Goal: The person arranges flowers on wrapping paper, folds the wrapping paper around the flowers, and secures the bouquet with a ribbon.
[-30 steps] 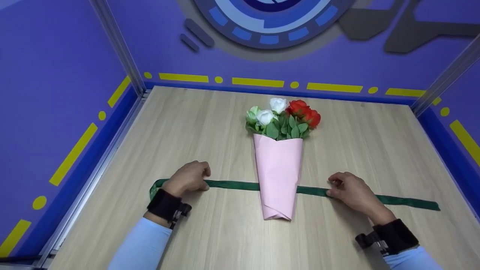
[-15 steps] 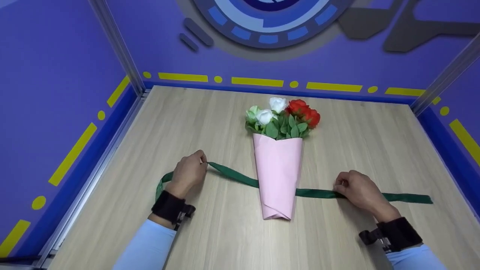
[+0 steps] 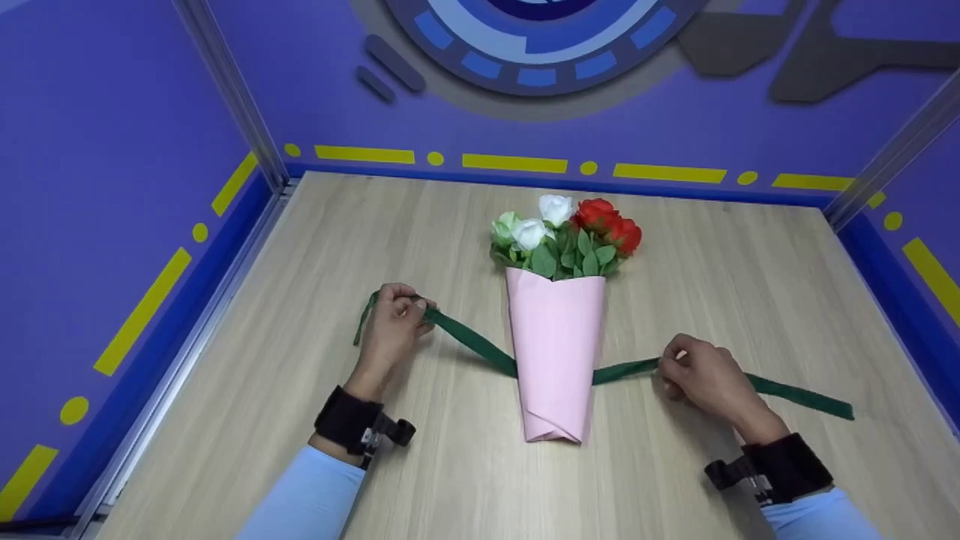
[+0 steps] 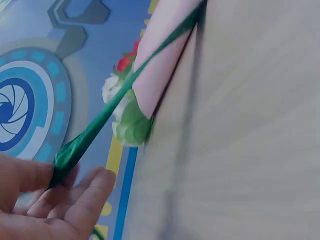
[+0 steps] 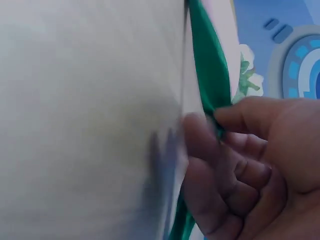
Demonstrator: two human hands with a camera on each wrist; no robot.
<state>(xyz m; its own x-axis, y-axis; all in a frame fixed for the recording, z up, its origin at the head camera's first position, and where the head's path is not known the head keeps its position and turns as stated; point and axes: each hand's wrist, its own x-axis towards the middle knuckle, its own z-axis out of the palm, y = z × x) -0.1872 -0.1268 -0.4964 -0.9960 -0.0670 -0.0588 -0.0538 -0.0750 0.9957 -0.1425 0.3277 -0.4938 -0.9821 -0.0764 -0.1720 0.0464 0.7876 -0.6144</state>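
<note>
A bouquet wrapped in pink paper (image 3: 556, 352) lies on the table, its white roses (image 3: 530, 234) and red roses (image 3: 598, 215) toward the back. Beneath the wrap runs a green ribbon (image 3: 476, 345), coming out at both sides. My left hand (image 3: 394, 322) pinches the left length between thumb and fingers, raised off the table; in the left wrist view the ribbon (image 4: 100, 122) stretches taut to the paper. On the other side my right hand (image 3: 705, 375) pinches the right length, and its tail trails past the wrist. The ribbon's middle is hidden under the bouquet.
The wooden table (image 3: 450, 480) is bounded by a blue-purple back wall (image 3: 315, 82) and a left side panel (image 3: 97, 172), with metal posts at the corners. Dark straps with small cameras sit on both wrists.
My left hand has picked up the left ribbon length and moved up and slightly right. My right hand has taken hold of the right length and lifted it a little. The bouquet stays put.
</note>
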